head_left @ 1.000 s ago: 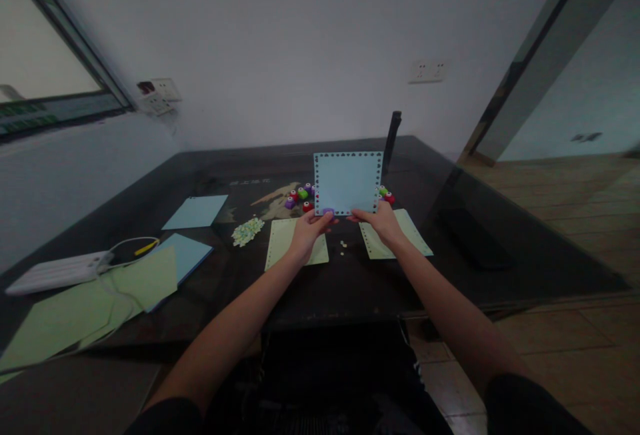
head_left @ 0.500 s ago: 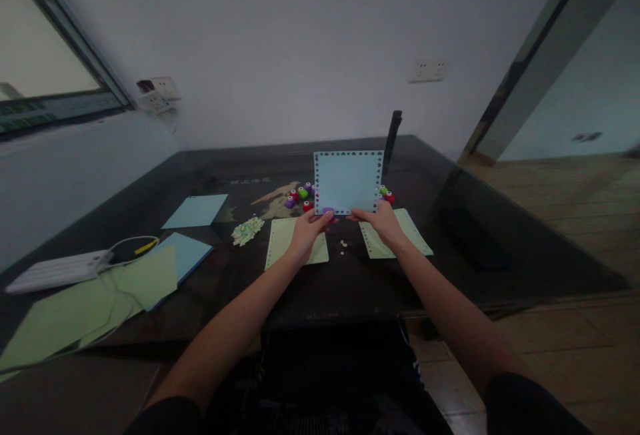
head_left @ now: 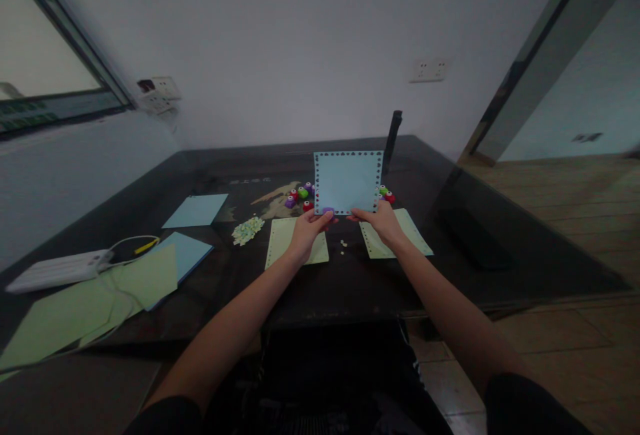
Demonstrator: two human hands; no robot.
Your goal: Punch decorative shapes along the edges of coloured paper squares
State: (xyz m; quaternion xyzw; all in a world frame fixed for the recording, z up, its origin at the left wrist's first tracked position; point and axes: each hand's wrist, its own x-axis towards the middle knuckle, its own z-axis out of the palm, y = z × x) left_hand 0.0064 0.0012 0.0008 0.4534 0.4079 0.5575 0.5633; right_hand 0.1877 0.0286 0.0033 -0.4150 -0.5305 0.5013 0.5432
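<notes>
Between my two hands a light blue sheet of paper point(head_left: 349, 183) is held upright above the table, with small punched shapes along its edges. My left hand point(head_left: 309, 229) pinches its lower left corner, where a bit of purple shows by the thumb. The lower right corner is pinched by my right hand point(head_left: 381, 221). Behind the sheet, partly hidden, stand several small coloured craft punches point(head_left: 303, 193) in red, green and purple. Below my left hand lies a pale green sheet with a punched edge point(head_left: 280, 243); another pale green sheet point(head_left: 413, 238) lies under my right hand.
Left of the sheets is a heap of paper bits point(head_left: 247, 230). Farther left lie a blue sheet point(head_left: 196, 211), green sheets point(head_left: 95, 305) and a white power strip point(head_left: 60, 271) with a cable. A black upright object point(head_left: 393, 135) stands at the back; a dark flat object point(head_left: 475, 238) lies right.
</notes>
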